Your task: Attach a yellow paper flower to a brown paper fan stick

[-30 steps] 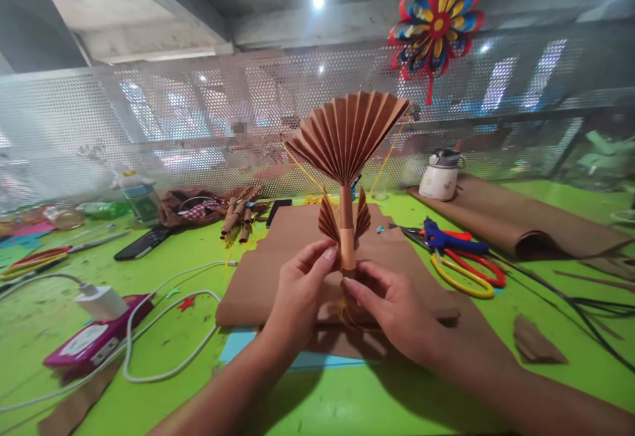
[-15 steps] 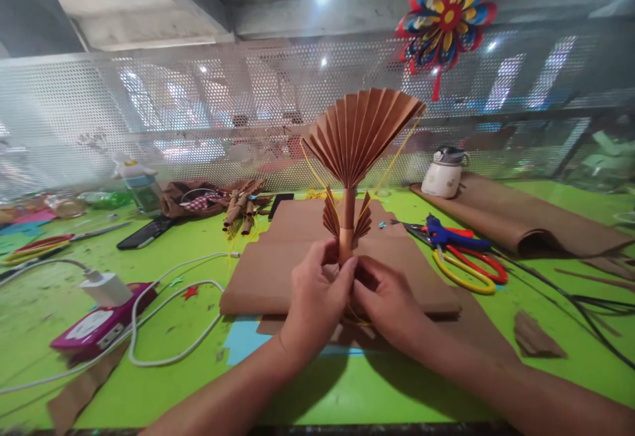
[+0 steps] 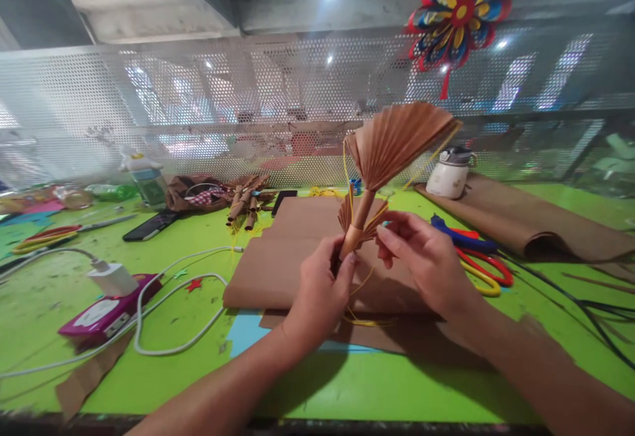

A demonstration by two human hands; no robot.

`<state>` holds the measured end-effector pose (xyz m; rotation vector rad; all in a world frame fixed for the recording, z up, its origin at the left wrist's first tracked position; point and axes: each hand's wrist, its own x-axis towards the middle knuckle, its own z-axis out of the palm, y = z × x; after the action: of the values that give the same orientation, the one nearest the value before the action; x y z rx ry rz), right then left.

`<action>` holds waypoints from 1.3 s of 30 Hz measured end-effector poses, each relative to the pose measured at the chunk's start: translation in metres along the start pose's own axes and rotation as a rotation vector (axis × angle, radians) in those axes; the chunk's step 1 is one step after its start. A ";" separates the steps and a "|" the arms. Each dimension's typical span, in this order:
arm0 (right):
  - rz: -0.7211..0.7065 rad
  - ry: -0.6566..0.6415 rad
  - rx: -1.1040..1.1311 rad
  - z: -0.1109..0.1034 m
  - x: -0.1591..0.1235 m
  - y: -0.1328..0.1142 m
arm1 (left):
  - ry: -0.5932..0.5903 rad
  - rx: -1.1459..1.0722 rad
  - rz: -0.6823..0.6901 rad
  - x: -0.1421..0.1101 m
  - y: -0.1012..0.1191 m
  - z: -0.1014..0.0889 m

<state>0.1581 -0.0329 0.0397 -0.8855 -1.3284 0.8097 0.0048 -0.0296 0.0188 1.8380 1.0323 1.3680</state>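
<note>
My left hand [image 3: 320, 284] is closed around the lower end of a rolled paper handle [image 3: 364, 210]. A pleated brown paper fan [image 3: 401, 141] spreads from the handle's top, tilted to the right. Two smaller pleated pieces flank the stem; the left one [image 3: 346, 214] shows beside it, the right one [image 3: 373, 225] lies near my fingertips. Yellow string [image 3: 346, 165] runs down from the fan's edges, and a loose length hangs below. My right hand [image 3: 421, 257] has its thumb and fingers drawn together by the right small piece; what they pinch, if anything, is hidden.
Folded brown paper [image 3: 278, 274] lies under my hands. Scissors [image 3: 483, 267] and a blue-handled tool [image 3: 461, 234] lie right, near a white jug [image 3: 449, 173] and rolled paper [image 3: 526, 218]. At left are a purple power strip [image 3: 109, 310], white cable [image 3: 188, 350] and phone [image 3: 151, 225].
The fan has tilted and turned to the right in my left hand. My right hand has left the handle's base and moved up and right to the small pleated piece.
</note>
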 end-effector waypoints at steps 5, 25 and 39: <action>0.110 -0.015 0.091 0.001 -0.001 -0.006 | -0.021 0.134 0.053 -0.003 0.001 0.000; 0.017 0.015 0.032 0.004 -0.008 0.005 | -0.023 0.290 0.089 -0.004 0.009 -0.001; -0.040 0.034 -0.055 0.009 -0.014 0.002 | 0.031 0.424 0.146 -0.003 0.002 -0.001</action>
<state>0.1478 -0.0439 0.0321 -0.9090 -1.3394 0.7269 0.0037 -0.0329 0.0198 2.2415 1.3035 1.3375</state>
